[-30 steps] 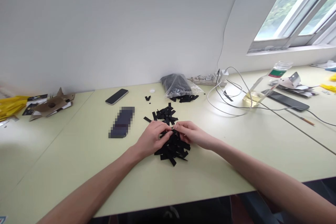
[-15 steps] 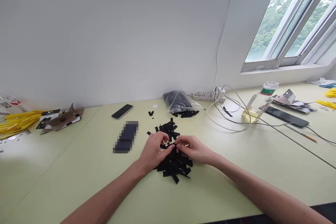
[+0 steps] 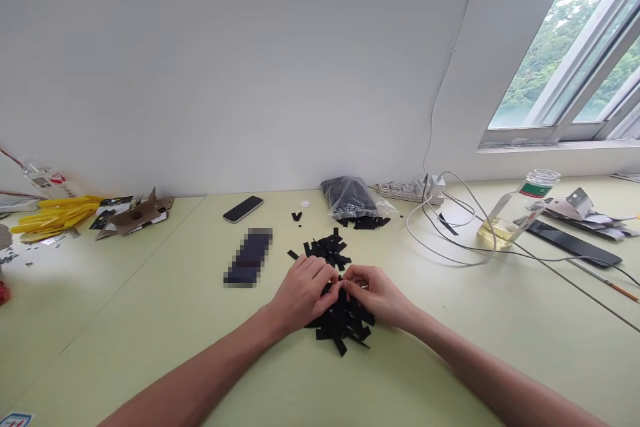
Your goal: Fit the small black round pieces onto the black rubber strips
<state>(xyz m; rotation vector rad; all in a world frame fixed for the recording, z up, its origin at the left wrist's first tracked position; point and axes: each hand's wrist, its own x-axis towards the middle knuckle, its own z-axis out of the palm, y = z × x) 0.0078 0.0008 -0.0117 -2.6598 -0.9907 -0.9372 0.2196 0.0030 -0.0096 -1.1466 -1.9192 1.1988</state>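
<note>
Pale green table with black strips, smartphone, apparently a glass jar

Matte black strips on a pale green desktop; black contents inside a clear plastic bag; white cables; pale yellow liquid in a glass jar with a green-and-red label; bright yellow strips; brown cardboard.

Bright daylit scene; main light comes from the slanted window at right, sky blown out white. Glare patch on the pale green desk near the cables. Shadows soft and faint. Wide-angle bowing towards the frame edges. One rectangle is pixelated; nothing else noticeably blurred.
</note>
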